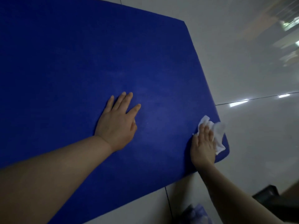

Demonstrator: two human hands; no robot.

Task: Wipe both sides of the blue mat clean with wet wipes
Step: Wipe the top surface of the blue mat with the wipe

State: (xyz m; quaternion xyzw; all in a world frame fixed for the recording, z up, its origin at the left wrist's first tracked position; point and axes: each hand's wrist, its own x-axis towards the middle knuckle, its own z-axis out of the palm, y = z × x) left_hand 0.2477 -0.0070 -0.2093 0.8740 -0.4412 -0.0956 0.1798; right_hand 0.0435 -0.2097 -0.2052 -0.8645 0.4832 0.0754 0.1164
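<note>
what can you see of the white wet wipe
The wet wipe is a small, crumpled white sheet, thin and soft-looking. It lies on the blue mat at its near right corner, by the edge. The right hand presses it flat with straight fingers, covering its left part; crumpled folds stick out beyond and right of the fingers.

I see a glossy white tiled floor [242,70]; on it, at the bottom edge, a crumpled bluish plastic bag [196,213], and right of that bag a dark object [270,195].
</note>
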